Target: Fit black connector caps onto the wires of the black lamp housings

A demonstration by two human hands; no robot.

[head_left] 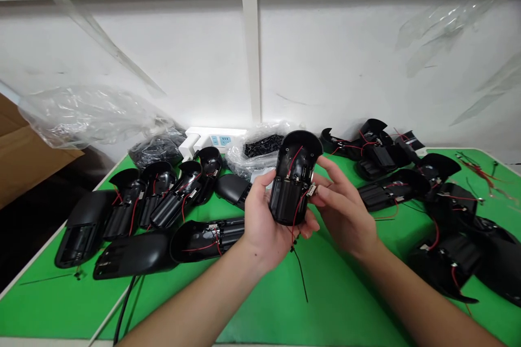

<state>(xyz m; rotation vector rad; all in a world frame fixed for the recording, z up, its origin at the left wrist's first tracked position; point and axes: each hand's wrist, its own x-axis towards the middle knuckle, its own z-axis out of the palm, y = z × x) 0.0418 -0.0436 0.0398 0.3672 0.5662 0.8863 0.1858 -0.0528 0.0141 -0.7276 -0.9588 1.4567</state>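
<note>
My left hand is wrapped round a black plastic housing, its hollow inner side facing me and tilted upright above the table. Red wires run across the inside of the housing, and a thin black lead dangles below it. At its right edge my right hand pinches a small white connector between thumb and finger. Similar black housings with red wires lie on both sides, the nearest left one close to my left wrist.
Several wired housings are piled on the right of the green tabletop. Loose red wires lie at the far right. Behind stand a white power strip and a plastic bag of small black parts, against a white wall.
</note>
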